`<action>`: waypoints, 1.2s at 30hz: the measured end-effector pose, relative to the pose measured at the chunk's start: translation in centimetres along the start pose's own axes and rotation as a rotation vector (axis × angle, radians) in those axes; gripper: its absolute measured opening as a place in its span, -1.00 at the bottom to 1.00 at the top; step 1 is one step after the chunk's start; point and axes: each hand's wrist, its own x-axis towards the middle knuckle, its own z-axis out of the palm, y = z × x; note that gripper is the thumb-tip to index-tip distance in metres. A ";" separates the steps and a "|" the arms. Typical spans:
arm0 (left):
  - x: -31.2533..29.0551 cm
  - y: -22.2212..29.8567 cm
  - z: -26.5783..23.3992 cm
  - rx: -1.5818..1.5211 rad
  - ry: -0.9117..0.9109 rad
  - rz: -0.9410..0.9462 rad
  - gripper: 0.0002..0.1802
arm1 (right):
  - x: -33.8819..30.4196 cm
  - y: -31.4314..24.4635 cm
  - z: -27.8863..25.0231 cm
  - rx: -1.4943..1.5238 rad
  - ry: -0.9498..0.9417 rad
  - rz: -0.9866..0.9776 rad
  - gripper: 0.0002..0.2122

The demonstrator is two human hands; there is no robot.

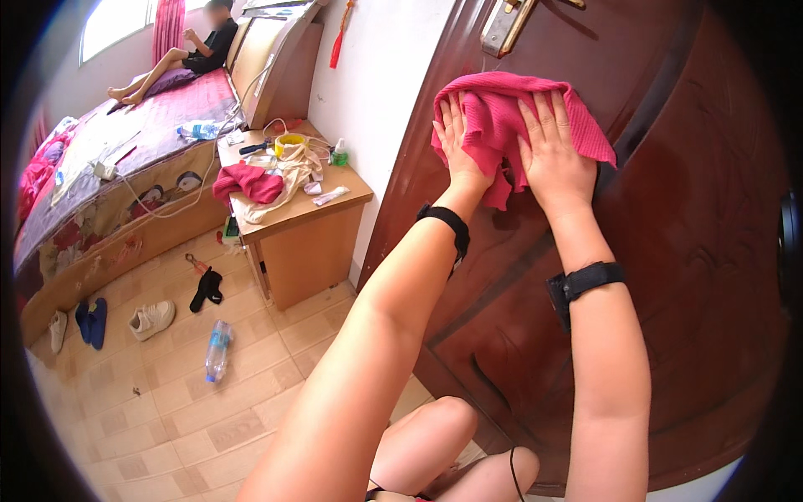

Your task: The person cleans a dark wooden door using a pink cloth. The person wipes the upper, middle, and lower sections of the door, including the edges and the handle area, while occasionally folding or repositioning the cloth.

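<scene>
A pink ribbed cloth [502, 94] lies bunched and draped against a dark reddish-brown door [669, 251], just below its metal handle plate [504, 29]. My left hand [462, 146] presses on the cloth's left part, fingers stretched upward; a fold covers its thumb side. Flat on the right part rests my right hand [559, 155], its fingers extended and slightly spread. A torn-looking lower edge of the cloth hangs between the two hands. Black bands circle both my wrists.
Left of the door stands a wooden cabinet [309, 259] with another pink cloth [248, 183], yellow tape [290, 145] and a green bottle [339, 153]. A plastic bottle [218, 351] and shoes [152, 320] lie on the tiled floor. A person [213, 42] sits on the bed [125, 155].
</scene>
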 end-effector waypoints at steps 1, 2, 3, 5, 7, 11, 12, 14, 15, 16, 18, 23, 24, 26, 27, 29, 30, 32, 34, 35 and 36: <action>-0.4 -1.1 0.3 0.006 -0.002 -0.006 0.11 | -0.2 -0.9 0.6 0.072 -0.021 0.015 -0.56; -1.2 -2.4 0.7 -0.021 -0.007 -0.029 0.10 | -1.0 -1.8 1.0 0.118 -0.138 0.019 -0.56; -1.7 -4.0 0.8 -0.042 -0.003 -0.043 0.08 | -1.6 -3.1 1.6 0.130 -0.181 -0.016 -0.56; -4.3 -6.5 0.9 -0.100 -0.041 -0.138 0.06 | -4.0 -5.6 3.8 -0.125 -0.138 -0.114 -0.55; -7.7 -10.1 -0.2 -0.078 -0.054 -0.193 -0.02 | -6.0 -8.8 3.4 0.140 -0.182 -0.118 -0.55; -16.8 -10.5 -2.1 -0.043 -0.377 -0.353 0.02 | -14.3 -10.1 5.0 0.407 -0.310 -0.153 -0.52; -17.9 -9.4 -2.6 0.008 -0.490 -0.357 0.02 | -15.9 -9.4 4.7 0.530 -0.336 -0.139 -0.52; -17.8 -8.5 -3.8 0.042 -0.628 -0.380 0.01 | -16.9 -8.9 4.1 0.577 -0.297 -0.148 -0.58; -17.0 -6.4 -3.8 0.017 -0.656 -0.375 -0.05 | -17.9 -7.6 4.3 0.623 -0.283 -0.135 -0.60; -16.1 -4.7 -4.1 0.006 -0.683 -0.372 -0.10 | -17.7 -6.7 3.0 0.857 -0.342 0.056 -0.63; -14.0 -0.7 -4.1 0.123 -0.748 -0.191 -0.12 | -17.0 -2.9 1.0 0.540 -0.223 -0.070 -0.65; -8.9 5.7 -1.3 -0.044 -0.293 0.394 -0.07 | -13.4 5.9 -5.7 -0.050 -0.258 0.048 -0.49; -7.4 8.0 -1.6 0.096 -0.220 0.504 -0.16 | -12.2 7.1 -7.8 -0.101 -0.287 0.130 -0.51; -5.6 10.8 -2.2 -0.141 -0.162 0.605 -0.18 | -11.2 10.7 -9.7 -0.307 -0.149 0.095 -0.49; -5.4 11.8 -1.9 -0.227 -0.152 0.675 -0.18 | -11.1 12.3 -11.4 -0.431 -0.211 0.153 -0.46; -5.9 13.1 -1.7 -0.252 -0.147 0.812 -0.20 | -13.0 15.8 -12.6 -0.560 -0.234 0.185 -0.47; -6.5 14.0 -1.3 -0.275 -0.162 0.839 -0.24 | -14.2 16.6 -13.0 -0.538 -0.133 0.142 -0.49; -8.3 15.5 -1.3 -0.287 -0.166 0.864 -0.30 | -17.2 17.3 -13.9 -0.507 -0.021 0.084 -0.49; -10.5 16.2 -1.0 -0.306 -0.133 0.943 -0.38 | -21.2 17.1 -14.3 -0.481 -0.035 0.084 -0.46; -11.6 15.8 -1.0 -0.299 -0.103 1.010 -0.41 | -23.4 16.7 -13.9 -0.456 -0.059 0.077 -0.45; -12.7 15.4 -1.2 -0.312 -0.196 1.068 -0.45 | -26.1 16.8 -13.7 -0.449 -0.148 0.091 -0.46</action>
